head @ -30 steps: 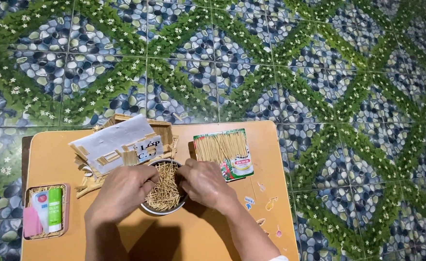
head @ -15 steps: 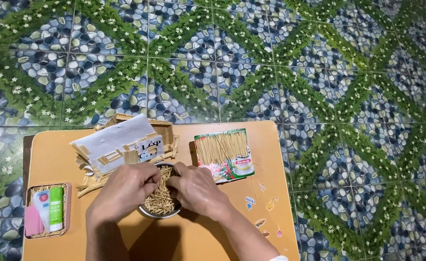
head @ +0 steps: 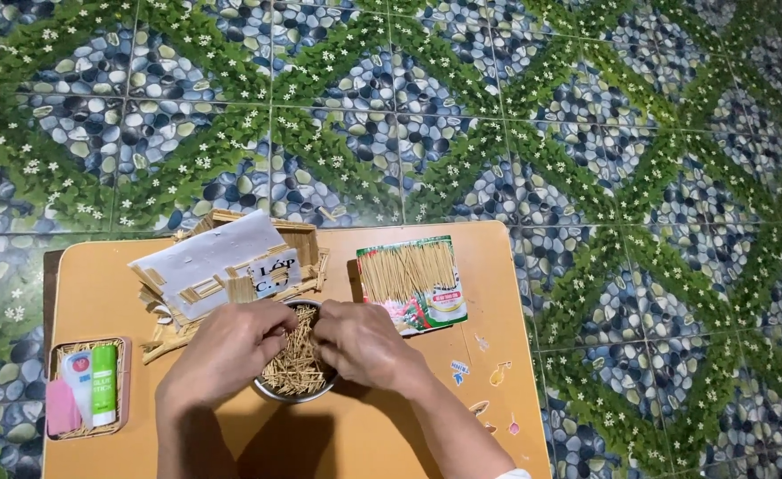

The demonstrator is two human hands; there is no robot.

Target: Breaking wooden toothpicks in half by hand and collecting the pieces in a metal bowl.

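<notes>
Toothpicks (head: 295, 362) fill a metal bowl (head: 277, 393) near the middle of an orange table (head: 382, 426) on pebble-patterned floor tiles (head: 462, 98). Left hand (head: 224, 351) and right hand (head: 363, 344) curl fingers together, pinching toothpicks.

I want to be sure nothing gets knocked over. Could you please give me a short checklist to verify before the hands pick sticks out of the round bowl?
1. Both hands at the bowl: ok. The left hand and right hand rest on its rim.
2. Bowl well inside the table edge: ok.
3. Sticks present in the bowl: ok, a full heap.
4. A stick already pinched between fingers: cannot tell, the fingertips are curled over the heap.
5. Small stick house clear of the hands: not ok, it sits directly behind the left hand.
6. Open packet of sticks clear of the right hand: ok, apart.
</notes>
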